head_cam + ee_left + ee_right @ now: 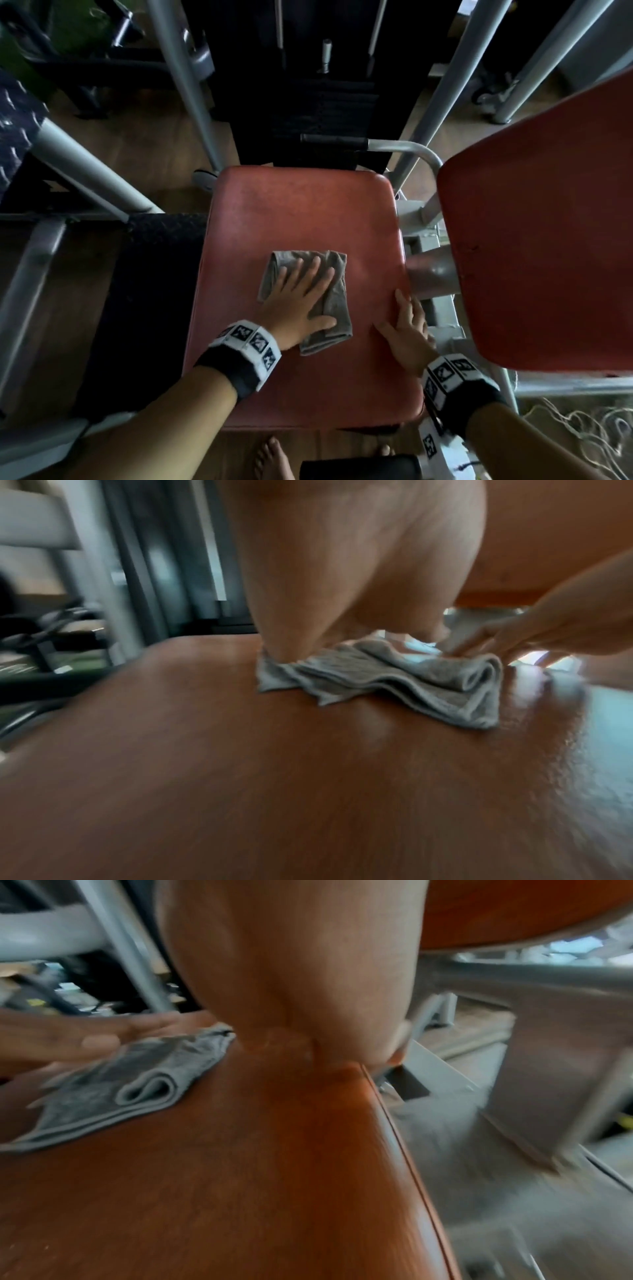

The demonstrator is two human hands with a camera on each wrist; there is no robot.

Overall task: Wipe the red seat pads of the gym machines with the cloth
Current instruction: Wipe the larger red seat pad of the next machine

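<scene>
The left hand (298, 301) lies flat with straight, spread fingers pressing the folded grey cloth (334, 301) onto the middle of the red seat pad (291, 212), gripping nothing; the cloth sticks out beyond the fingertips and past the thumb side. Just to the right of that hand, apart from the cloth, the right hand (407, 334) rests with relaxed, extended fingers on the pad's right edge, holding nothing, beside the grey metal tube (431, 274). Farther right of it stands a second red pad (541, 222), raised above the seat.
</scene>
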